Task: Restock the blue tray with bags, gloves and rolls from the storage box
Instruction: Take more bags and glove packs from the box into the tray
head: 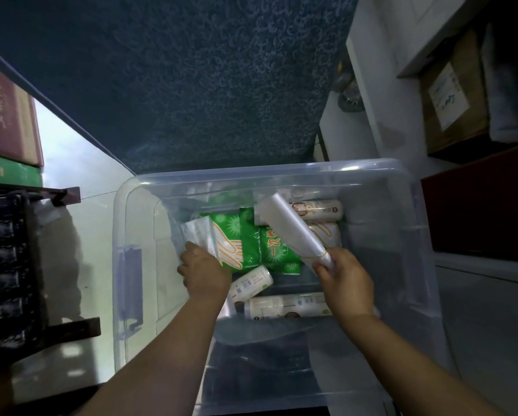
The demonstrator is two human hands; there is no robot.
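both hands in storage box (281, 171): right hand (346, 282) grips bag bundle (287, 226), left hand (203, 273) on glove pack (233, 241).

Pale glossy floor (80, 163), seen from above. A clear storage box (269, 169) stands on it at centre, its far rim meeting a blue patterned surface (191, 70) that borders the floor along a slanting edge; whether that surface is carpet or an upright face cannot be told. The feet of a dark wooden stand (71, 328) rest on the floor at left. A white cabinet (360, 121) rises just beside the box's far right corner
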